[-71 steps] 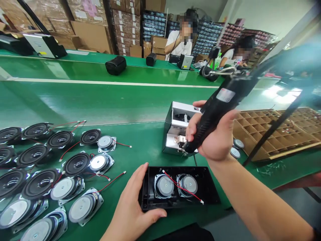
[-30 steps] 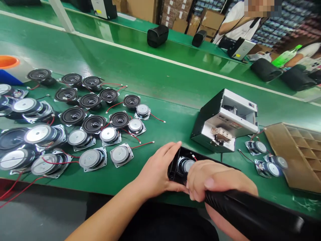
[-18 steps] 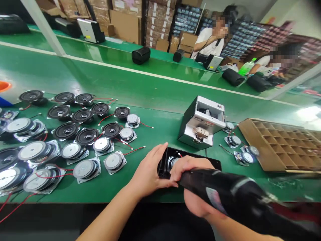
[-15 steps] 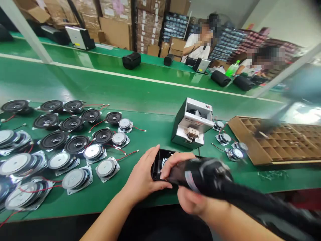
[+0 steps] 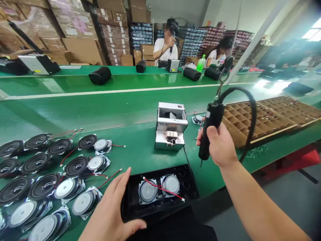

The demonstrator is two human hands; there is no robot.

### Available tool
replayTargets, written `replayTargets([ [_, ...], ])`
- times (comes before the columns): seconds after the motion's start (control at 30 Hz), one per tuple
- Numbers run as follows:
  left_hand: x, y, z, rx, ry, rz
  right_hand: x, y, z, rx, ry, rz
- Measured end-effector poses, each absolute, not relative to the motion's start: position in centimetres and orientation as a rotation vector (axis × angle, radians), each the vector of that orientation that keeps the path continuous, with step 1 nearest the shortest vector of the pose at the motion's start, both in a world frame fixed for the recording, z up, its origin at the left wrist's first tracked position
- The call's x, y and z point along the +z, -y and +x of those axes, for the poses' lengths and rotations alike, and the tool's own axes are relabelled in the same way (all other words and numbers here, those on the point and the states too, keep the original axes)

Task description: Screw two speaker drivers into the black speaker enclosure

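A black plastic housing [image 5: 187, 187] lies at the near table edge with two silver-backed speakers [image 5: 147, 191] seated in it and a red wire across them. My left hand [image 5: 110, 211] rests against the housing's left end, fingers stretched along it and thumb under its near edge. My right hand [image 5: 220, 145] is closed round a black electric screwdriver [image 5: 210, 129], held upright above the table right of the housing, bit pointing down. Its cable loops up behind.
Many loose speakers [image 5: 62, 167] with red wires cover the table's left. A silver screw feeder box [image 5: 170, 129] stands behind the housing. Brown cardboard divider trays [image 5: 263, 117] lie at right. Across the green conveyor [image 5: 100, 97], two people sit among black speaker cases and cartons.
My right hand has lifted the screwdriver off the housing and moved it up and to the right. My left hand has stayed at the housing's left end. The view has swung.
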State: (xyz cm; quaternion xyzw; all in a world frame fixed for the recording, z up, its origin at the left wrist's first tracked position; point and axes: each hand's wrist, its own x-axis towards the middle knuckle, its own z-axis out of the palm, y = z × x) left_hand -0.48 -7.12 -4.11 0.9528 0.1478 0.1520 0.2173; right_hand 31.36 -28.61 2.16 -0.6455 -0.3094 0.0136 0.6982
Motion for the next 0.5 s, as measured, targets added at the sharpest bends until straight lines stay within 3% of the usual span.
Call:
replayTargets([
  [0.27, -1.2, 8.9, 4.3, 0.291, -0.103, 2.906, -2.6, 27.7, 31.3, -0.053, 0.759, -1.645],
  [0.5, -1.2, 6.4, 1.2, 0.392, -0.061, 2.931, -6.9, 31.3, 25.7, -0.484, 0.921, -1.855],
])
